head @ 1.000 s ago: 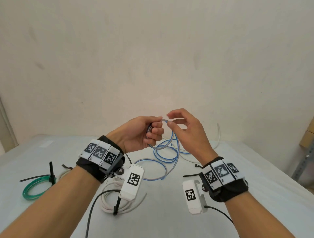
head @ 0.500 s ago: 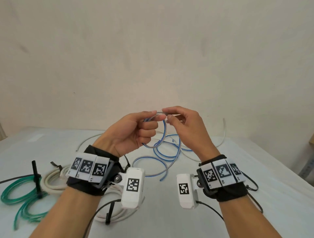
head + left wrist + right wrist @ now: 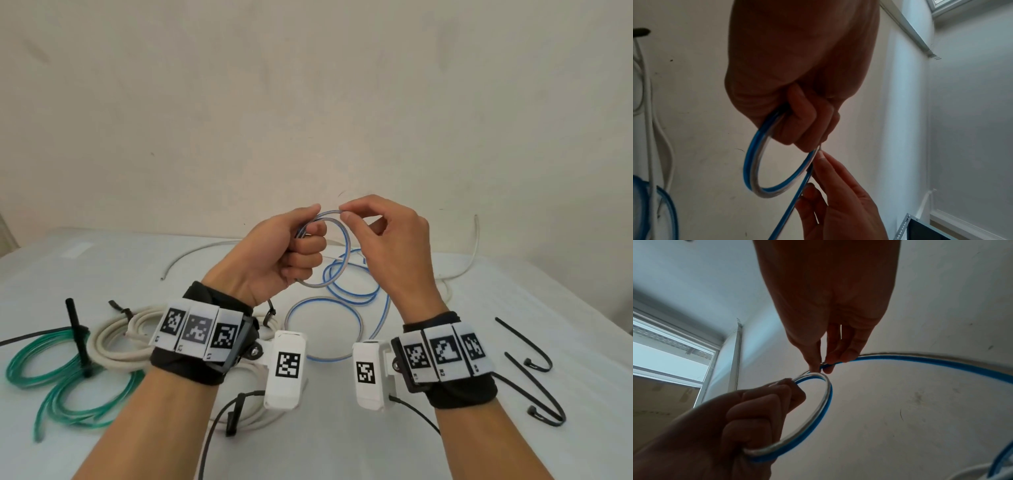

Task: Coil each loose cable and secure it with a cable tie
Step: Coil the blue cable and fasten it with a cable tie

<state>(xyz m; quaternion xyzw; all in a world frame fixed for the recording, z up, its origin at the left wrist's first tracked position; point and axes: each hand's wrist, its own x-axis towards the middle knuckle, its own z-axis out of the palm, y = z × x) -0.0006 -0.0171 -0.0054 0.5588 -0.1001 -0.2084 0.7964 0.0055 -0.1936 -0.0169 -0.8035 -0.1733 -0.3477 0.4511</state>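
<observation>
- The left hand [image 3: 284, 253] has its fingers [image 3: 306, 245] curled shut around one small loop of the blue cable [image 3: 337, 257], held up above the middle of the tabletop [image 3: 342, 445]. The right hand [image 3: 387, 246] pinches the same cable between thumb and forefinger at the top of that loop, just beside the left fingertips.
- The rest of the blue cable hangs from the right hand's pinch and lies in loose curls on the tabletop beyond the wrists.
- Likely slip: the loop looks springy, so if the left fingers loosen while a new turn is fed in, it could pop open and undo the coil.
- Likely snag: the trailing curls cross one another and lie close to a loose white cable [image 3: 455, 270] at the far right; pulling quickly could kink them or drag that cable along.
- The spare cable ties [image 3: 534, 383] lie at the near right, well apart from both hands, so the coil would have to be held one-handed while one is fetched.
- The held loop stands roughly upright, its open face turned toward the near side and its axis running near to far. The cable has no single long axis here; its free end is somewhere among the curls and I cannot tell which way it points.
</observation>
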